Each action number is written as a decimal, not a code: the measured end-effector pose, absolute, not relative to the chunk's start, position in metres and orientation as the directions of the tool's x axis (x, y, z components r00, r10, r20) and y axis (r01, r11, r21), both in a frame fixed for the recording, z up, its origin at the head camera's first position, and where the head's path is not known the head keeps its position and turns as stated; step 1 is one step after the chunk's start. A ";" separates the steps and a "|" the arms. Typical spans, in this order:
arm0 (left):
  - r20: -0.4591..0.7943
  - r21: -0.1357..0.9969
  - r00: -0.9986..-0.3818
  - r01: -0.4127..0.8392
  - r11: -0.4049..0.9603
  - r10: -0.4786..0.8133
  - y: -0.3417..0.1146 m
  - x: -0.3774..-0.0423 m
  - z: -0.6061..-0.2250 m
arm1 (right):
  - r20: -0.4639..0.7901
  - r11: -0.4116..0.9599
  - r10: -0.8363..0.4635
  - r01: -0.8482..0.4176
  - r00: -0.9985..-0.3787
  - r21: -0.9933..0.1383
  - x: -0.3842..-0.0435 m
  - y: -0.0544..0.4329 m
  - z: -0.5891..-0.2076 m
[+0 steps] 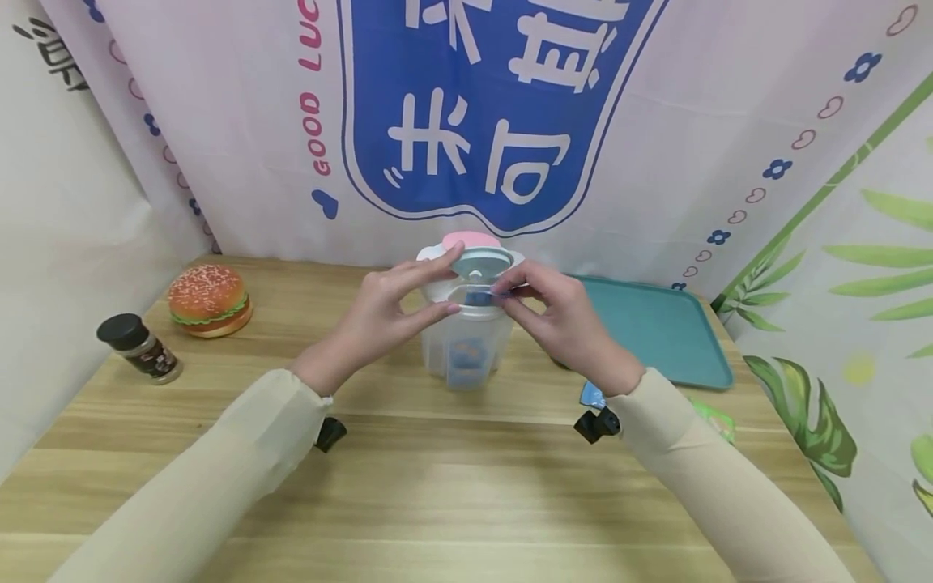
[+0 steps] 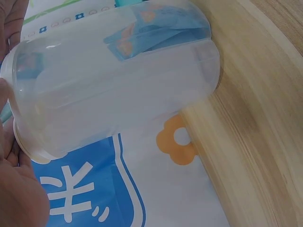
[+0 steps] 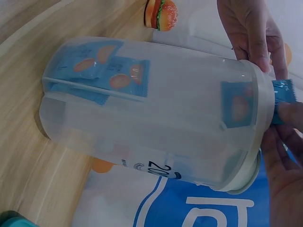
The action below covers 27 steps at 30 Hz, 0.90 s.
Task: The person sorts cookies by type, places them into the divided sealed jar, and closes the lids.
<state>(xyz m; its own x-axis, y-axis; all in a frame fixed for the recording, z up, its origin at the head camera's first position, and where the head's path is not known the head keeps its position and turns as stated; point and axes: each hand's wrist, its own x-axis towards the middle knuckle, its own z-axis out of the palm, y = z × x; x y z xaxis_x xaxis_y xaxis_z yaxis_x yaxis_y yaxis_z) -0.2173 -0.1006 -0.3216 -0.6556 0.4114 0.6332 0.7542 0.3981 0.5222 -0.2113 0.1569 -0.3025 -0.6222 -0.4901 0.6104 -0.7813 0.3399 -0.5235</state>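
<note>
A tall translucent storage canister (image 1: 436, 344) with a white lid stands on the table, its grey-green flap (image 1: 483, 261) tipped up. Between thumb and fingertips, my right hand (image 1: 554, 308) pinches a small blue packet (image 3: 282, 92). Part of that packet sits inside the mouth, seen through the wall in the right wrist view. My left hand (image 1: 386, 304) is on the canister's other side, the index finger touching the raised flap and the thumb at the front rim. Several more blue packets (image 3: 87, 61) lie at the canister's bottom.
A toy hamburger (image 1: 210, 300) and a black-capped seasoning jar (image 1: 142, 348) stand at left. A teal tray (image 1: 656, 332) lies at right. Near the right sleeve are a blue packet (image 1: 592, 395) and a green item (image 1: 714, 419). A printed curtain (image 1: 255, 121) hangs behind the canister.
</note>
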 end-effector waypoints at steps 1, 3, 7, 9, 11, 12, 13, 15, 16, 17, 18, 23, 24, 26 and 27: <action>0.632 0.524 -0.657 0.753 0.399 0.411 -0.101 -0.217 -0.321 | 0.605 0.346 -0.498 -0.782 -0.621 -0.518 -0.211 0.157 -0.303; 0.627 0.527 -0.661 0.750 0.400 0.412 -0.101 -0.216 -0.321 | 0.588 0.359 -0.513 -0.779 -0.625 -0.515 -0.211 0.157 -0.302; 0.614 0.535 -0.673 0.739 0.409 0.412 -0.101 -0.216 -0.320 | 0.539 0.395 -0.542 -0.761 -0.645 -0.514 -0.210 0.159 -0.299; 0.607 0.540 -0.680 0.733 0.414 0.412 -0.101 -0.216 -0.320 | 0.516 0.424 -0.556 -0.757 -0.651 -0.498 -0.210 0.160 -0.298; 0.604 0.540 -0.681 0.731 0.417 0.413 -0.102 -0.216 -0.320 | 0.505 0.442 -0.571 -0.761 -0.647 -0.475 -0.209 0.160 -0.297; 0.604 0.539 -0.681 0.732 0.417 0.414 -0.101 -0.216 -0.320 | 0.502 0.449 -0.578 -0.764 -0.644 -0.463 -0.209 0.160 -0.297; 0.603 0.539 -0.681 0.732 0.417 0.415 -0.101 -0.216 -0.321 | 0.501 0.454 -0.585 -0.769 -0.638 -0.450 -0.208 0.159 -0.297; 0.603 0.538 -0.682 0.731 0.420 0.415 -0.101 -0.216 -0.321 | 0.501 0.461 -0.596 -0.778 -0.628 -0.427 -0.208 0.159 -0.297; 0.603 0.538 -0.682 0.731 0.420 0.414 -0.101 -0.216 -0.321 | 0.502 0.464 -0.601 -0.783 -0.622 -0.414 -0.207 0.158 -0.297; 0.603 0.538 -0.682 0.730 0.421 0.413 -0.101 -0.216 -0.322 | 0.501 0.467 -0.605 -0.786 -0.618 -0.406 -0.207 0.158 -0.297; 0.603 0.538 -0.683 0.730 0.422 0.413 -0.101 -0.216 -0.322 | 0.500 0.470 -0.609 -0.788 -0.616 -0.397 -0.207 0.158 -0.297; 0.604 0.538 -0.683 0.729 0.423 0.411 -0.101 -0.216 -0.321 | 0.494 0.484 -0.616 -0.790 -0.613 -0.377 -0.206 0.158 -0.298; 0.603 0.538 -0.684 0.729 0.423 0.410 -0.101 -0.216 -0.321 | 0.492 0.486 -0.616 -0.789 -0.615 -0.376 -0.206 0.158 -0.298; 0.602 0.540 -0.685 0.728 0.423 0.410 -0.101 -0.216 -0.321 | 0.493 0.486 -0.615 -0.788 -0.615 -0.377 -0.205 0.158 -0.298; 0.602 0.540 -0.685 0.728 0.423 0.410 -0.101 -0.216 -0.321 | 0.493 0.486 -0.615 -0.788 -0.616 -0.378 -0.205 0.158 -0.298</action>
